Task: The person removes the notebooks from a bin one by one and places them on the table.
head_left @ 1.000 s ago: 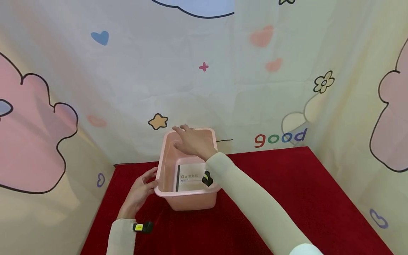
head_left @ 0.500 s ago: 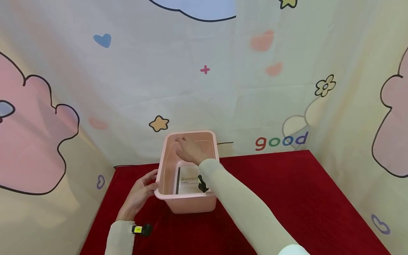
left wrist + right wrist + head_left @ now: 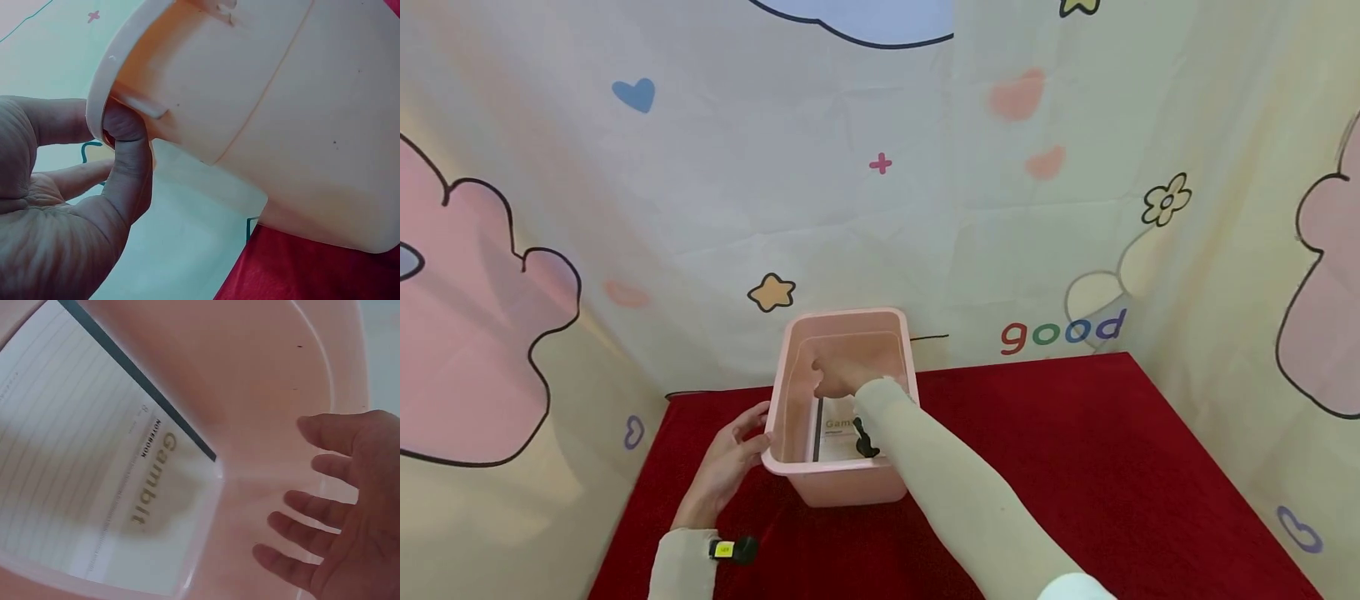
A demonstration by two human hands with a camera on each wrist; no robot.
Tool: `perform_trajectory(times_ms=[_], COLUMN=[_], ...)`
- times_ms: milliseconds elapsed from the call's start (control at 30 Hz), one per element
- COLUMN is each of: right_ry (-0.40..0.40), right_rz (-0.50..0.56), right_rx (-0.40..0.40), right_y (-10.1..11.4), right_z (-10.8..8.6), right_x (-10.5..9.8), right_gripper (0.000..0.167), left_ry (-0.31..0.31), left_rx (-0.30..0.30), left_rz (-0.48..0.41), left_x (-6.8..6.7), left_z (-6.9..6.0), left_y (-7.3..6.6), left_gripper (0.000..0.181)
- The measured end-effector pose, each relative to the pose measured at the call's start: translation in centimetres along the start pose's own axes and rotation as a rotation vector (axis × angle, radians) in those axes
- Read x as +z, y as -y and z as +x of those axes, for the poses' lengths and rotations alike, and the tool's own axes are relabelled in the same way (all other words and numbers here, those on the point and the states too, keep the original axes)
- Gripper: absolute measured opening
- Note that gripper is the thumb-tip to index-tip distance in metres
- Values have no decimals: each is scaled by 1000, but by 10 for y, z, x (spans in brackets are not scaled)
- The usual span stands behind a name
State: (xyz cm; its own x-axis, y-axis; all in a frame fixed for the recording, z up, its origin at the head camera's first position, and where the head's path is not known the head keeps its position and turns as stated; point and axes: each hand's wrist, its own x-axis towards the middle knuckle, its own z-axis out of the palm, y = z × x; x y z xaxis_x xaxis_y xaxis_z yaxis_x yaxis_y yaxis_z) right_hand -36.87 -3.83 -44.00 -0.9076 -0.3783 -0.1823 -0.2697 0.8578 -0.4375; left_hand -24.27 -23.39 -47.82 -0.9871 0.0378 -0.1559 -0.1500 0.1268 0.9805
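A pink plastic basin (image 3: 850, 487) stands on the red cloth. Inside, flat on its bottom, lies a notebook (image 3: 119, 469) with a pale cover, a dark spine strip and the word "Gambit". My left hand (image 3: 727, 462) grips the basin's left rim; in the left wrist view, the thumb bends under the lip and other fingers lie on its far side. My right hand (image 3: 337, 506) reaches down into the basin with fingers spread and holds nothing. It hovers near the notebook, apart from it. In the head view, my right sleeve hides part of the notebook.
A red cloth (image 3: 1037, 450) covers the table. Behind it and along both sides hang pale printed curtains (image 3: 820, 200), close to the basin's back edge. My right sleeve (image 3: 955, 475) crosses the basin's front right rim.
My right hand has moved from above the basin's back rim down and toward me, into the basin. My left hand stays on the rim.
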Motion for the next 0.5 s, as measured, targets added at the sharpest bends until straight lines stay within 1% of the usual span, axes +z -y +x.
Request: perform_trajectory(times_ms=[33,67,100,133,167,233,267,300,367,433,500], right_ry=[-12,-21,-25,-14,7,99,136,168,216,222,232], right_rz=[-19,-5,-16,4,27,117,138,100,47,-45,-64], right_rx=[6,38,53,66,79,103,108,84,94,98,123], right_y=[-1,-3,-6,-8,-12,-16,-19,-21,-26,-28,-28], right_z=[2,4,6,9,11,15,16,17,18,19,21], right_x=[2,4,7,10,14,26,32,38,46,49,48], right_gripper=[50,49,46,46,48,54,58,58,59,58,58], left_ry=[-2,-2,-1,0,-3,-11,-16,-18,-15,-4,2], left_rx=[4,6,6,6,5,5,3,3,10,22,34], left_rz=[-7,-10,-10,-14,-18,-18,-18,-18,-17,-26,-30], left_x=[0,-1,-1,-2,-3,-4,-5,-5,-5,-5,-6], left_z=[0,1,1,1,1,-1,-1,-2,-3,-2,0], left_y=[0,0,0,0,1,4,5,6,8,7,5], left_gripper=[62,62,62,62,62,62,62,63,64,65,65])
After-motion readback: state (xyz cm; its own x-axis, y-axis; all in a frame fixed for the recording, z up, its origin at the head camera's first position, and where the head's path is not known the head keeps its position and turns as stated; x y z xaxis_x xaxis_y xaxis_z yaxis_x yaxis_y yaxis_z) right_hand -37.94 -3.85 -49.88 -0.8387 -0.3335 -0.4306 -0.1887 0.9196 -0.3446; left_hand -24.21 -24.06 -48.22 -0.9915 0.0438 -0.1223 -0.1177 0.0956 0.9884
